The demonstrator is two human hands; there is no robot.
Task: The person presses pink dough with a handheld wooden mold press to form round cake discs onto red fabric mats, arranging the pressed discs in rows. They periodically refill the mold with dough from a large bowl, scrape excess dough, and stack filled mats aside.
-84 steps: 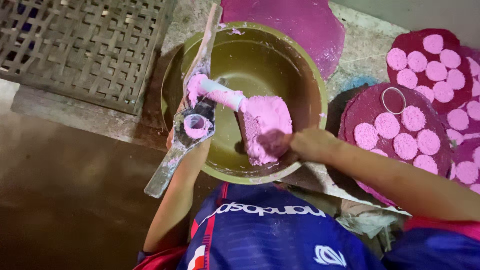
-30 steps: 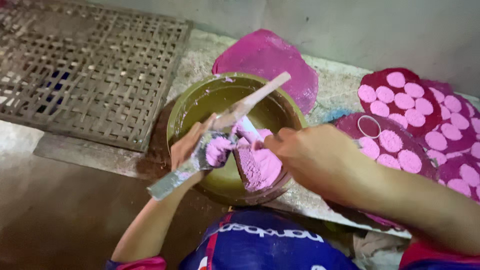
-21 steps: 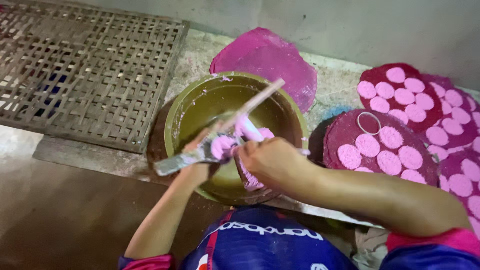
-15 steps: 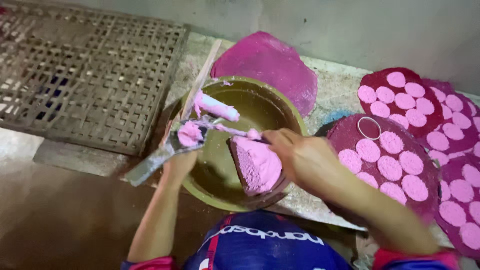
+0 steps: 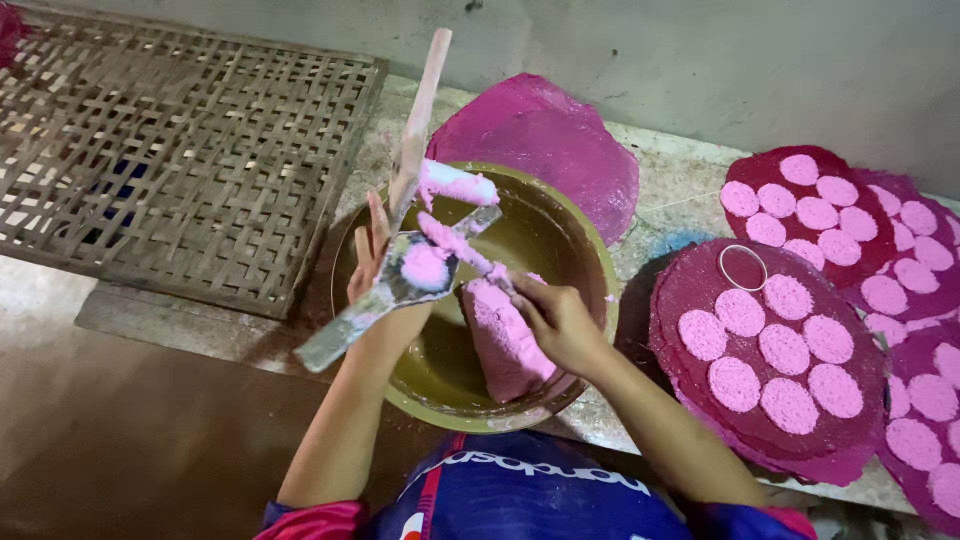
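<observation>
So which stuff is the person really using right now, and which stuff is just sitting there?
In use:
- left hand holding a flat metal blade and a long wooden stick
- right hand on the pink dough
- green bowl

Just lying about:
- woven bamboo mat
- trays of pink discs
- metal ring
- big pink sheet

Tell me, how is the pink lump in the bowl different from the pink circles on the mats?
The pink lump is one big thick block leaning inside the bowl; the pink circles are many small flat rounds. The right hand touches the lump; nothing touches the circles. Both look the same grainy pink.
</observation>
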